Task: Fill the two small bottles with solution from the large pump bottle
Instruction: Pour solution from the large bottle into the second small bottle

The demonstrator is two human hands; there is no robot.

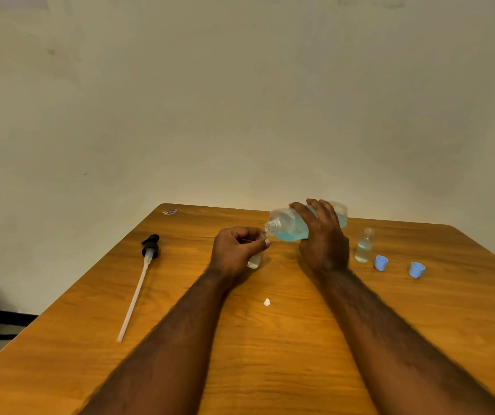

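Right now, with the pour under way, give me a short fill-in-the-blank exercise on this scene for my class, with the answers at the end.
1. The right hand tilts the large bottle, which holds ____ liquid.
2. The left hand grips a small bottle; the other small bottle stands ____ on the table.
3. Near that bottle lie ____ blue caps.
4. The detached pump lies on the person's ____ side.

Answers: blue; upright; two; left.

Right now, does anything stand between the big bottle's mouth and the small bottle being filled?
Nothing visible: the big bottle, uncapped, meets the small bottle in the left hand; the pump lies aside.
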